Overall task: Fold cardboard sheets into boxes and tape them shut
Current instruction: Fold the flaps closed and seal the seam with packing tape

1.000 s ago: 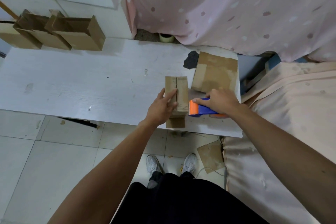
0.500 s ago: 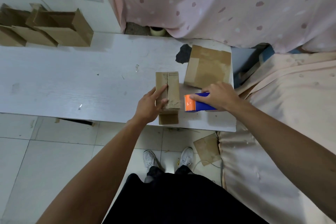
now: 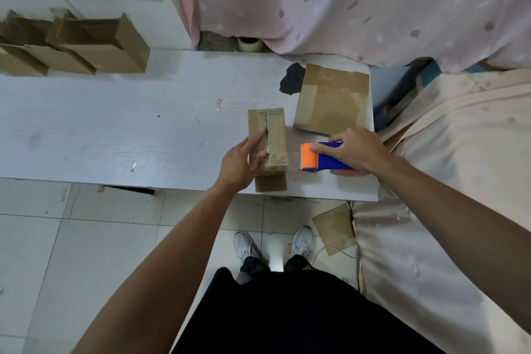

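A small folded cardboard box (image 3: 270,135) stands on the white table (image 3: 115,129) near its front edge, its top flaps meeting at a centre seam with clear tape over the near end. My left hand (image 3: 240,162) rests on the box, index finger stretched along the seam and thumb against the near end. Just right of the box, my right hand (image 3: 353,149) grips a blue and orange tape dispenser (image 3: 319,156) that sits on the table. A flat stack of cardboard sheets (image 3: 333,99) lies behind the dispenser.
Several folded boxes (image 3: 86,46) stand in a row at the table's far left. A tape roll (image 3: 249,44) sits behind the table under a pink curtain (image 3: 344,3). A fabric-covered surface (image 3: 448,167) borders the right. A cardboard scrap (image 3: 334,228) lies on the tiled floor.
My left index finger has slid forward along the box's seam. The right hand with the dispenser has stayed beside the box; the view has shifted slightly.
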